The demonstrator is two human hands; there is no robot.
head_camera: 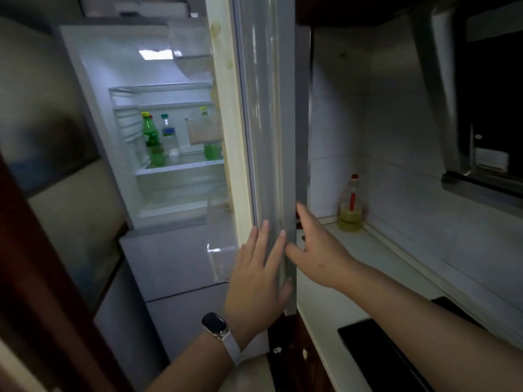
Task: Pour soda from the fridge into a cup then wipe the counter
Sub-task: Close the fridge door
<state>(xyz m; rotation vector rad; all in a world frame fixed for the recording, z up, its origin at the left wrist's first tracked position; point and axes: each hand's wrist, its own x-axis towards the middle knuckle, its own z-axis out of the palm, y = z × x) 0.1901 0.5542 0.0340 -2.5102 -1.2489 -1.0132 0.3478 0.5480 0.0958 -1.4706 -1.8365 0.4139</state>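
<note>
**Fridge open, soda not yet taken**

The task is at its very beginning. The fridge door [268,123] stands open, with its edge turned toward us, and both hands are on it. The left hand [256,281], with a watch [215,323] on the wrist, lies flat against the inner side of the door with straight, slightly spread fingers. The right hand [319,244] reaches around the outer side, the thumb at the door edge and the fingers stretched out. Neither hand holds anything; both only touch the door.

The soda is inside the fridge [93,80], far and to the left of the hands, on the lit middle shelf. A green bottle [152,142] with a yellow cap stands at the left of that shelf, and I judge it is the soda. A clear bottle [169,134] stands just beside it, and a second green bottle [211,149] is at the right, partly hidden behind a door shelf. A small white object [174,154] sits between them; I cannot tell if it is a cup.

On the right, the counter [339,292] carries an oil bottle [351,207] in the far corner and a black cooktop [376,352] nearer. I see no cup and no cloth there.

So only the opening is done. Taking the bottle, finding a cup, pouring and wiping the counter all remain.
</note>
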